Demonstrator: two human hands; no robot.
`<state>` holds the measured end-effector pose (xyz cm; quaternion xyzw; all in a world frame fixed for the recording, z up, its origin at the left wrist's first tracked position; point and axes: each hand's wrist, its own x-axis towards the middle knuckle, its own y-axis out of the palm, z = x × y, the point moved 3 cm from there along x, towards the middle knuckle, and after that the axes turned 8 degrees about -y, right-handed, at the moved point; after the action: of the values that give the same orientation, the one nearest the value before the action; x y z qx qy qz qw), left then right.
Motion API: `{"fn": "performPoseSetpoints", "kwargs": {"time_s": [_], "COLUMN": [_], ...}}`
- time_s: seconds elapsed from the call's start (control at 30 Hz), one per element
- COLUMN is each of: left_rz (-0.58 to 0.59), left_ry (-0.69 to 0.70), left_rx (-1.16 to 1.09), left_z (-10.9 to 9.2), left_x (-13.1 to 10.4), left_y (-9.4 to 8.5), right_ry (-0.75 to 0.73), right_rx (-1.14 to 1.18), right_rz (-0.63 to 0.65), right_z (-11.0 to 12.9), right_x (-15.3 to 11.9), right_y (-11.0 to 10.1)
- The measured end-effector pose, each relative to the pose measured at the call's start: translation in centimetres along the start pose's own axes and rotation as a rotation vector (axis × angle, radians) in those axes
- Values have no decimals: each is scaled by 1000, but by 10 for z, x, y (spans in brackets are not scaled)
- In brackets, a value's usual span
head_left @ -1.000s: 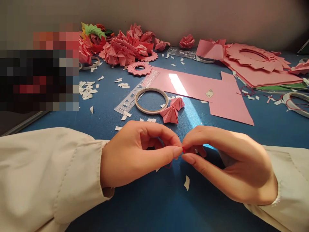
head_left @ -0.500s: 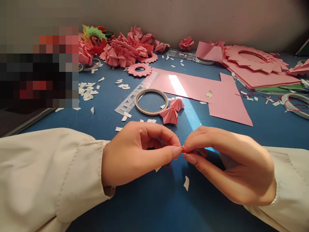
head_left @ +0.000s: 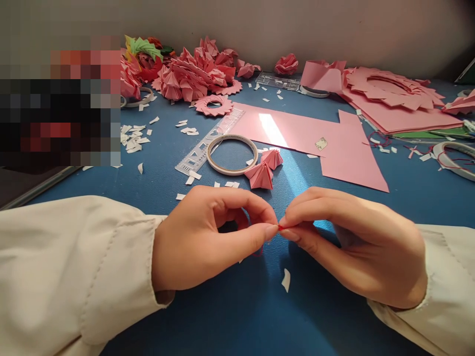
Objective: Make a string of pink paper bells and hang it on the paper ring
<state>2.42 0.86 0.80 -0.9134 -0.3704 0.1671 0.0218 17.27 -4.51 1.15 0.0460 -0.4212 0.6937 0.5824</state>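
Note:
Low over the blue table, my left hand (head_left: 215, 237) and my right hand (head_left: 352, 242) meet fingertip to fingertip. Both are closed in a pinch on a thin red string (head_left: 280, 228), of which only a small bit shows between them. A loose loop of the string hangs below my left thumb. Just beyond my hands sit two small folded pink paper pieces (head_left: 261, 176), touching a roll of tape (head_left: 211, 165). A clear plastic stencil ruler (head_left: 193, 160) lies partly under that roll.
Pink paper sheets (head_left: 352, 168) lie in the middle, with a pleated pink paper ring (head_left: 393, 101) at the back right. Folded pink paper pieces (head_left: 193, 79) are heaped at the back left. White paper scraps (head_left: 133, 140) are scattered about. Another tape roll (head_left: 454, 165) is at right.
My right fingertips have closed together and moved slightly left, nearer my left fingertips. Less of the red string shows between them.

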Motion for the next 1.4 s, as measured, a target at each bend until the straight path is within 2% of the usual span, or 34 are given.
{"fn": "performPoseSetpoints", "kwargs": {"time_s": [0.2, 0.53, 0.67, 0.8, 0.9, 1.0, 1.27, 1.4], "left_rz": [-31, 18, 52, 108, 127, 131, 102, 129], "left_ry": [91, 113, 70, 19, -27, -45, -53, -129], "left_rx": [55, 81, 9, -86, -117, -127, -126, -175], "left_z": [-3, -4, -4, -2, -1, -2, -1, -1], "left_x": [-2, -4, -2, -1, 0, -1, 0, 3], "left_y": [0, 1, 1, 1, 1, 1, 1, 2], "right_ry": [28, 31, 131, 338, 415, 435, 479, 514], "right_rx": [73, 100, 196, 388, 523, 570, 510, 527], "right_rz": [36, 121, 160, 138, 131, 99, 23, -5], "right_z": [-2, -1, -1, -5, -6, -7, -9, -9], "right_x": [2, 1, 0, 0, 1, 1, 0, -2], "right_y": [0, 1, 2, 4, 6, 7, 5, 5]}}
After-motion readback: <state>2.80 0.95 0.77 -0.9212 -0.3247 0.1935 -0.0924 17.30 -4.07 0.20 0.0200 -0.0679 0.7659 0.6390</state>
